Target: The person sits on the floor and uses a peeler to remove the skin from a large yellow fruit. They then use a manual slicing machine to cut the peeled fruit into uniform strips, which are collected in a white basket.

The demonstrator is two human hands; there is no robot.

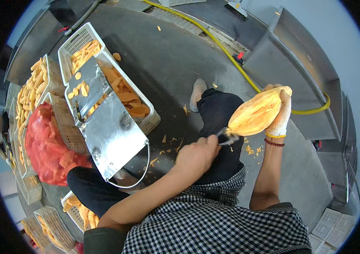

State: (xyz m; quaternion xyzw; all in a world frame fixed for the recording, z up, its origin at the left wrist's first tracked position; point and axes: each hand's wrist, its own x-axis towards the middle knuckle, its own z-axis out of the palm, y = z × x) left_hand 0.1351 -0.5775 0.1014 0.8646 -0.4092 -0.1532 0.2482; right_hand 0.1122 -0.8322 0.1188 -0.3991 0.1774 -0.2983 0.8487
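My right hand [281, 117], in a white knit glove with a yellow cuff, grips a large peeled orange root [256, 111], apparently a sweet potato. It is held up over my right leg. My bare left hand [197, 155] is closed around a peeler [226, 138], whose blurred head meets the root's lower left end. To the left, a stainless steel slicing board [116, 133] rests slanted across a white plastic crate [148, 111] of orange slices [127, 95]. A few small pieces [83, 88] lie on the board's upper part.
A red mesh sack [51, 146] and crates of peeled roots [35, 82] stand at left. Another crate [75, 219] sits beside my left knee. Peel scraps [253, 150] litter the floor. A yellow hose [221, 47] runs to steel troughs [294, 76] at right.
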